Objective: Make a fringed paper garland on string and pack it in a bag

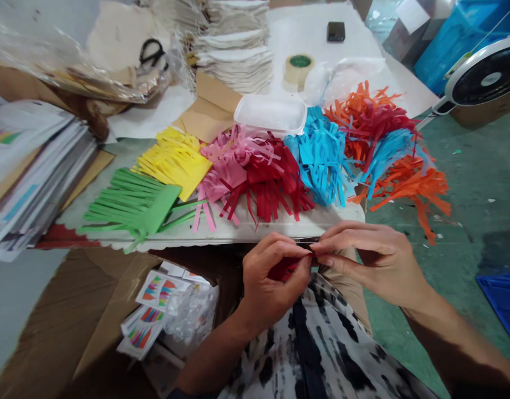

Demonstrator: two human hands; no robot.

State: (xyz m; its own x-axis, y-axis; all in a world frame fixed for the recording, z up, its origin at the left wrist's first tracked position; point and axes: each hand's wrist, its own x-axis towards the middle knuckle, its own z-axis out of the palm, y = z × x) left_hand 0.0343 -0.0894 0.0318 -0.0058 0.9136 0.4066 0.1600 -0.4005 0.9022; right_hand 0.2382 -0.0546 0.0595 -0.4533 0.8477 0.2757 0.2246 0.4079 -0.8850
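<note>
Over my lap, just off the table's front edge, both hands meet fingertip to fingertip. My left hand (275, 277) is closed around a piece of dark red tissue paper (283, 268), mostly hidden by the fingers. My right hand (363, 257) pinches at the tip of that piece with thumb and forefinger. In front lie fringed paper bundles: green (151, 208), yellow (176, 158), pink (228, 160), red (271, 183) and blue (319, 158). Orange fringes (421, 185) hang over the table's right corner, mixed with red and blue.
A clear plastic box (270, 113), a tape roll (299, 69) and stacked white paper (238, 50) stand behind the bundles. Black-handled scissors (152, 52) lie back left. Papers (34, 172) are piled at left. An open carton (101, 310) holds printed cards (157, 288). A fan (488, 77) stands right.
</note>
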